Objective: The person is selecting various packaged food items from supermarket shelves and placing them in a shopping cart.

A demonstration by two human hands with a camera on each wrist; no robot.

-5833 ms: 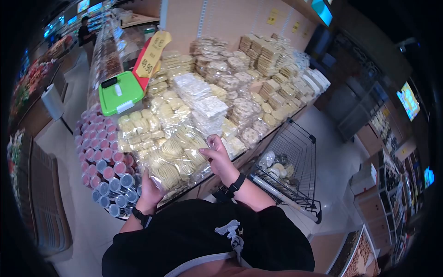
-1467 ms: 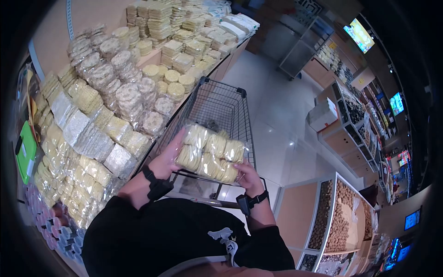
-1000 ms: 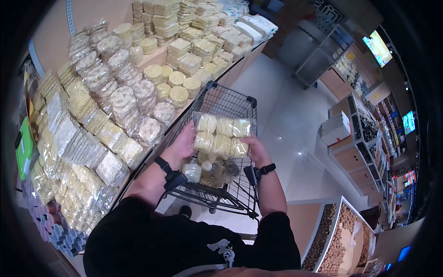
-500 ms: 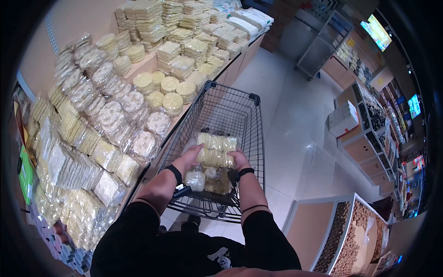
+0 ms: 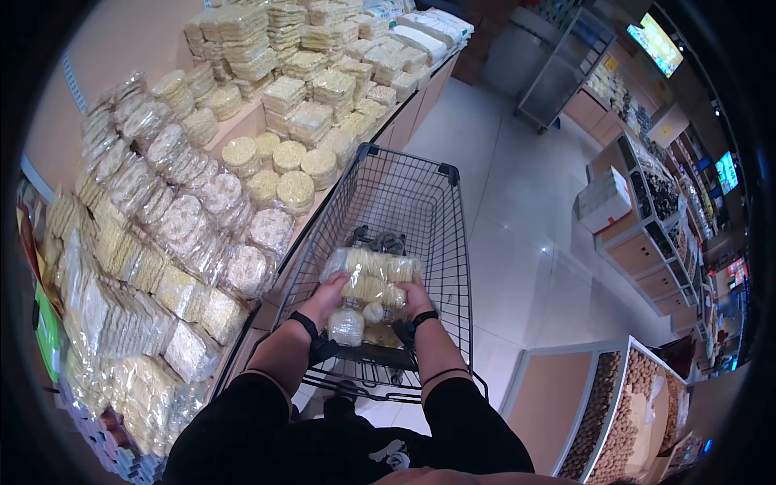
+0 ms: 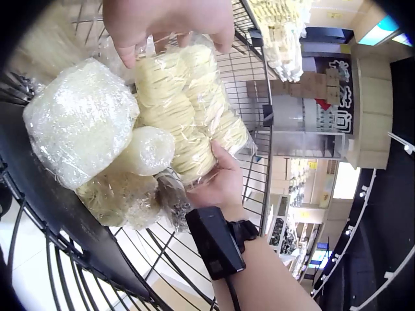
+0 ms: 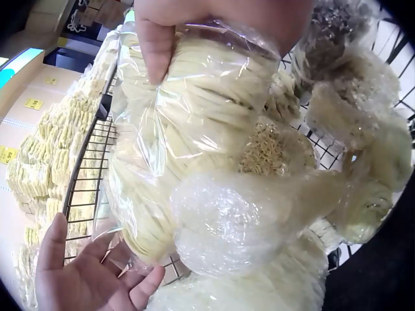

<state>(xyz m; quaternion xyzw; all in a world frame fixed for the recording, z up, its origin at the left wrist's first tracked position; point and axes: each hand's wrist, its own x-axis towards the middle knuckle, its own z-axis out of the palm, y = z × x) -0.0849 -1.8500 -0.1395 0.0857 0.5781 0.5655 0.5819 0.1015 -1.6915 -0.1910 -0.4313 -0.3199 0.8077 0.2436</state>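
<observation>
A clear plastic bag of pale yellow noodles (image 5: 373, 275), packed in bundles, lies low inside the black wire shopping cart (image 5: 462, 267). My left hand (image 5: 325, 297) holds its left end, thumb on top. At the other end my right hand (image 5: 417, 297) grips the bag, its thumb (image 7: 155, 55) pressing the plastic in the right wrist view. The left hand (image 7: 87, 278) shows there with fingers spread at the bag's end. Close by sit a large clear-wrapped white bundle (image 6: 84, 126) and a smaller round wrapped one (image 6: 148, 150). Beneath them is a bag of light brown food (image 7: 272, 149).
To the left, a display counter is stacked with wrapped noodle cakes (image 5: 182, 222), round yellow cakes (image 5: 295, 190) and white packs (image 5: 190, 347). A bin of brown nuts (image 5: 618, 436) stands at the lower right. Tiled floor (image 5: 501, 242) runs beyond the cart.
The noodle bag has come from over the display counter, across to the right and down into the cart, held in both hands. My arms now reach lower and farther forward.
</observation>
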